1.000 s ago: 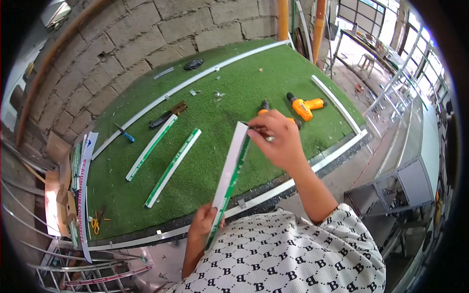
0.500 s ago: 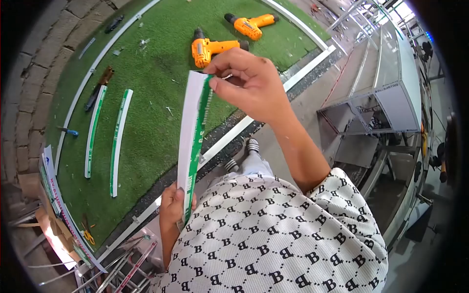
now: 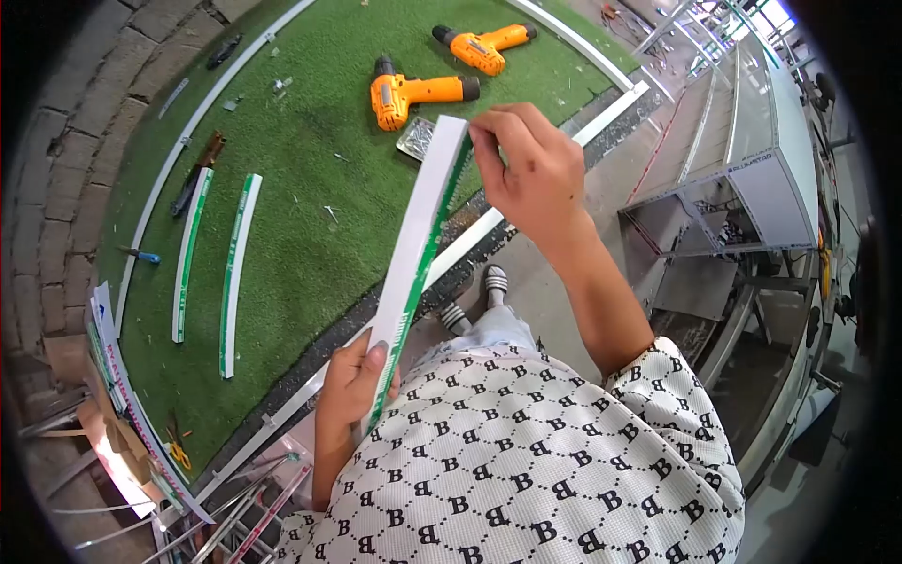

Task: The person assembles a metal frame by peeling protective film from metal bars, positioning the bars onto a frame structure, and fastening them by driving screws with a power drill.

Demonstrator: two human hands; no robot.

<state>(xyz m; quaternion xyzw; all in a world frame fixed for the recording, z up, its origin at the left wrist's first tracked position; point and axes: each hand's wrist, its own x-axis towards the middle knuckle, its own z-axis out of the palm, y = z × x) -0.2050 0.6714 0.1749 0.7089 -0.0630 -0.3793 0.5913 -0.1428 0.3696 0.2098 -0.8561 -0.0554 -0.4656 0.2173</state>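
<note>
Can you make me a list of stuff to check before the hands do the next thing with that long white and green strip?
1. Left hand grips the lower end of the strip: ok.
2. Right hand pinches the strip's top end: ok.
3. Strip is off the green turf table, held in the air: ok.
4. The two orange drills lie on the turf, apart from the strip: ok.
5. The two other green and white strips lie flat on the turf, away from both hands: ok.
6. Whether the green film on the held strip is peeling loose at the top: cannot tell.
</note>
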